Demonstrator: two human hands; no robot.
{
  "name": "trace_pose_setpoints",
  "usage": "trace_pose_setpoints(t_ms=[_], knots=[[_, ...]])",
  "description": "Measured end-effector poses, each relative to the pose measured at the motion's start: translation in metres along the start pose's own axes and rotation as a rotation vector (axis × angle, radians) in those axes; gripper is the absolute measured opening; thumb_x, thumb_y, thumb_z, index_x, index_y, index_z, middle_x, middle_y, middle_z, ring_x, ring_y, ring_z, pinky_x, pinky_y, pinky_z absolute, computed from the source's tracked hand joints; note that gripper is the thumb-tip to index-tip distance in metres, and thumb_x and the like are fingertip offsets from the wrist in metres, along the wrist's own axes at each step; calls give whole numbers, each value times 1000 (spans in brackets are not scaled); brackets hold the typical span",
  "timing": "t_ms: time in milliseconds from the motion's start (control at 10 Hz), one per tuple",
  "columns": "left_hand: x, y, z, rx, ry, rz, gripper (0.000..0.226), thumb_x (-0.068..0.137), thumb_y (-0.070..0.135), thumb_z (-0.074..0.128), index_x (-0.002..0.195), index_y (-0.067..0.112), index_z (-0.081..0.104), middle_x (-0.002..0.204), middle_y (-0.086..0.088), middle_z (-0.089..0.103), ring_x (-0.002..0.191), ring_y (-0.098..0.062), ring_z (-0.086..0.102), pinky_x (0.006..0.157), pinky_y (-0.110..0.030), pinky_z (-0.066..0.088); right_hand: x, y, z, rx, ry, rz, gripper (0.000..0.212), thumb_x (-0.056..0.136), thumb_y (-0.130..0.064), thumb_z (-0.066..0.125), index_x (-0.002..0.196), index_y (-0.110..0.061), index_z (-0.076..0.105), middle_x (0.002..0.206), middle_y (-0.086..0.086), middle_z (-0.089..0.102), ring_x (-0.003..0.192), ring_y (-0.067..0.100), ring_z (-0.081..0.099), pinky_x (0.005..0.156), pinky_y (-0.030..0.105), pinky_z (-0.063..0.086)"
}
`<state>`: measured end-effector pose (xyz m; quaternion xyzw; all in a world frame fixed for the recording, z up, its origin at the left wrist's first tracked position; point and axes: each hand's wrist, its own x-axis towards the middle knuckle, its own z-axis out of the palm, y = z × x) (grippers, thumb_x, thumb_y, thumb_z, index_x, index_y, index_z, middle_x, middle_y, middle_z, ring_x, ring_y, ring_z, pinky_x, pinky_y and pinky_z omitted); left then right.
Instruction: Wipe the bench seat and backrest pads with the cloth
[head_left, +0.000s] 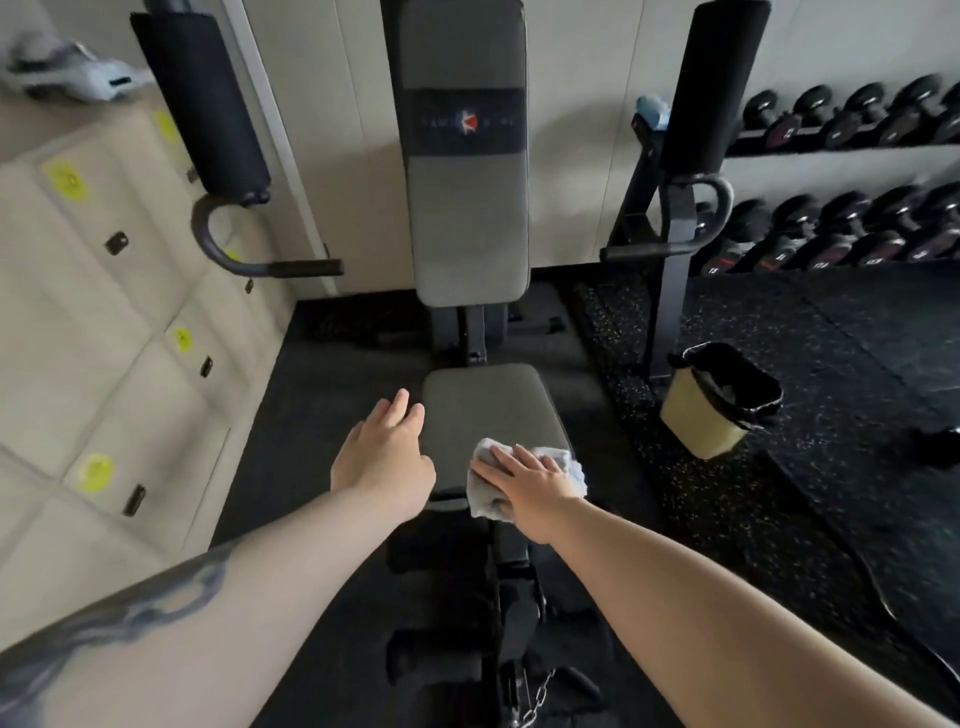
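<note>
A right hand (535, 486) presses the cloth (524, 467) flat, fingers spread, on the seat pad's (488, 410) near right corner; unwiped seat and upright backrest pad (465, 208) stretch toward 12 o'clock, left hand (387, 454) open at the pad's left edge.

One seat pad (485, 410) and one backrest pad (465, 208) are counted at 12 o'clock, with one cloth (563, 460) and two hands, left hand (387, 457) and right hand (535, 491); two black rollers (200, 98) (714, 83) are seen at 10 and 2 o'clock, one bin (696, 415) at 3 o'clock, and two shelves of dumbbells (852, 119), too blurred to be counted
</note>
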<state>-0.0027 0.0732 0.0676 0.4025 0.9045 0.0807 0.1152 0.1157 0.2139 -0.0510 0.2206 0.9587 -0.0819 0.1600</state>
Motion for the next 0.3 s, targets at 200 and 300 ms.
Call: trace_pose_setpoints(t_ms=[200,300], knots=[[-30,30,19,12,-14,-23,61,96,18,38,153,25,15,161,9,-3,148,-15,4,116,-34,18,-16,8,12,40,118,-61,77,95,-39,51,151,-40,-3,161,-6,-11,148,25,-8,116,57,4],[-38,40,7,42,-10,-33,61,97,18,37,153,23,14,161,8,-3,148,-14,1,117,-33,15,-27,12,3,56,88,-53,91,89,-33,61,151,-39,-6,160,-6,-13,148,26,-10,115,60,1]])
